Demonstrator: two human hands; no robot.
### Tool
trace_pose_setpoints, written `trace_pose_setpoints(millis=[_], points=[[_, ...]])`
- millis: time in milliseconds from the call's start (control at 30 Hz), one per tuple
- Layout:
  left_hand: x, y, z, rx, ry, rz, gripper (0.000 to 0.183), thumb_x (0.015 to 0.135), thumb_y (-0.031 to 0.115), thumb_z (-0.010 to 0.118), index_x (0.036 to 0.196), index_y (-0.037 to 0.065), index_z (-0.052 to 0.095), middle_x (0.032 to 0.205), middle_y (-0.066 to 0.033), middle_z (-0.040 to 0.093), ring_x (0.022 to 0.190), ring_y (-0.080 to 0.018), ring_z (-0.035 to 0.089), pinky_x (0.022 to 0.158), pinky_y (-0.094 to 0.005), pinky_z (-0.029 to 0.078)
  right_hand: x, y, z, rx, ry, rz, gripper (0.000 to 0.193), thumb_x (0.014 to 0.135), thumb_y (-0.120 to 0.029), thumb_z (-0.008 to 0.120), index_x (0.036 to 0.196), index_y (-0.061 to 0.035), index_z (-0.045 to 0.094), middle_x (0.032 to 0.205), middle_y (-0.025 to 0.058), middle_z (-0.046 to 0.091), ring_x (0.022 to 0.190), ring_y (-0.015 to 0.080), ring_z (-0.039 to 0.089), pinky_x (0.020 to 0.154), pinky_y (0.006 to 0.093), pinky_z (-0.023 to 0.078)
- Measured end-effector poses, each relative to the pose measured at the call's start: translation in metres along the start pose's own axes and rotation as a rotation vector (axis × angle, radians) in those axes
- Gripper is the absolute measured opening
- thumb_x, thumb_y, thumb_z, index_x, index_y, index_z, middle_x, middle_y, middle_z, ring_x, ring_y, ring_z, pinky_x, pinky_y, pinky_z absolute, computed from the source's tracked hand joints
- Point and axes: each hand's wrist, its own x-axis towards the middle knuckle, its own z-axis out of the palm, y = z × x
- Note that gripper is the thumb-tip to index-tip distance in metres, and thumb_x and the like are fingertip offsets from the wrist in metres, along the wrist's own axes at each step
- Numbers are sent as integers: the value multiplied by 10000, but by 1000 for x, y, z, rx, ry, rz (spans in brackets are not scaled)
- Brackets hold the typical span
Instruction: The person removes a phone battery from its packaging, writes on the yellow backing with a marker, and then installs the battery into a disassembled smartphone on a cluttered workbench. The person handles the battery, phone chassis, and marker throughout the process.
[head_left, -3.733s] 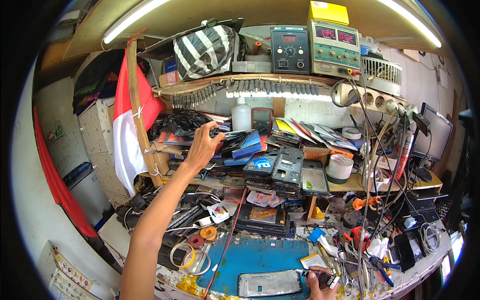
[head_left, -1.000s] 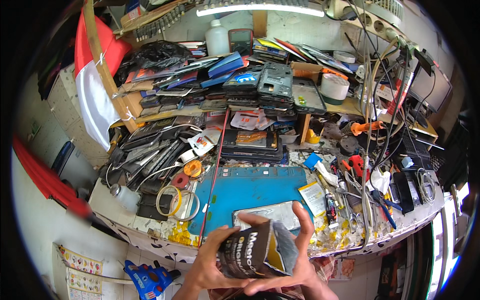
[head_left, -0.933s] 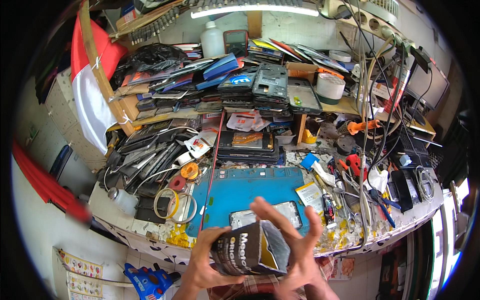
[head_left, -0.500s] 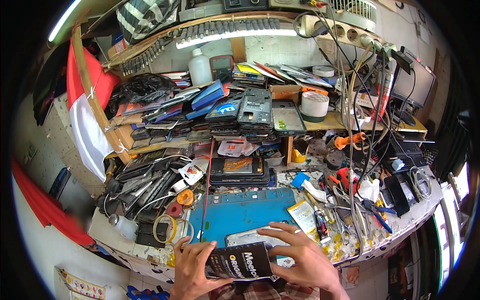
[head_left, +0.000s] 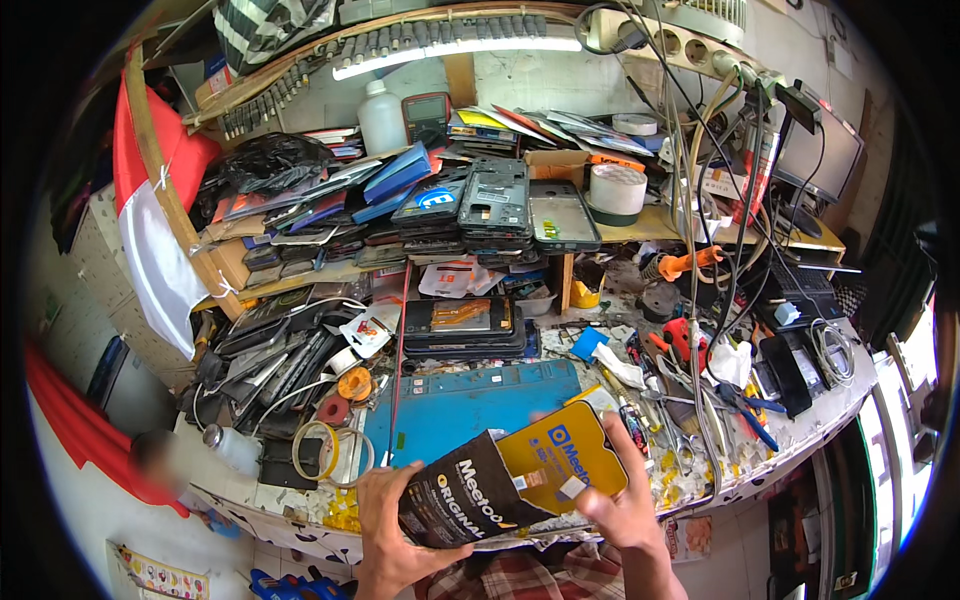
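Clearly, a yellow insert (head_left: 525,455) juts from a black package (head_left: 455,500) between two hands

From the head camera, the left hand (head_left: 388,530) is closed around the left end of the black package, its thumb along the lower edge. The package tilts, its right end higher, and light lettering runs across its front. Out of that right end projects the yellow insert, printed in blue, with a small white label on its face; its other end is hidden inside the package. The right hand (head_left: 625,510) grips the insert by its far side, fingers around the edge and the slightly blurred thumb in front. Both pieces are held at the near edge of the counter (head_left: 835,400), overlapping the view of a blue work mat (head_left: 470,405).

Behind the mat lies a stack of dark phones (head_left: 460,320). To its left are an orange spool (head_left: 355,384), tape rings (head_left: 334,455) and a clear bottle (head_left: 232,452) with a grey lid; on the right sit blue-handled pliers (head_left: 758,430). Higher up, a shelf (head_left: 650,225) carries piled phone housings (head_left: 495,200), a white bottle (head_left: 382,122) and a multimeter (head_left: 427,116). Below the package, plaid cloth (head_left: 520,578) shows at the lower edge.
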Motion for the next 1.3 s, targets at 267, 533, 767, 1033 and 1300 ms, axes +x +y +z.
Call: trace_pose_setpoints(millis=[267,533,767,1033,1300], points=[[4,1,-6,-197,-188,-38,1030,487,459,949,1285,-29,520,1141,-172,591,1047,-308,599,910,-418,483,15,17,-17,98,-412,-163,1170,534,-286,987,1467,-98,305,1505,222,394,1403,380,379,1152,546,302],[18,-38,-61,50,24,-168,1084,546,454,915,1436,29,463,1243,-195,466,1184,-377,488,998,-486,425,10,12,-31,384,217,-202,1109,651,-740,760,1442,-112,301,1369,144,464,1330,415,443,1107,566,389],[82,-124,-97,551,76,-303,970,739,185,814,1539,61,280,1584,-163,290,1443,-351,301,1215,-528,131,2,20,-27,557,116,-41,1107,641,-699,790,1426,-78,319,1299,159,514,1299,405,478,1098,555,400],[75,-144,-86,500,145,-165,767,854,272,724,1502,68,369,1617,-133,238,1476,-358,246,1208,-554,116,-7,22,-26,466,-81,25,1133,651,-682,790,1447,-15,335,1322,193,541,1213,409,557,1032,552,457],[7,-44,-35,-798,52,115,475,888,394,709,1080,-26,597,1164,-221,598,1096,-328,583,1018,-451,431,-8,12,10,-288,-783,-192,831,712,-380,815,1368,9,485,1310,184,537,1197,333,556,1025,463,431]])
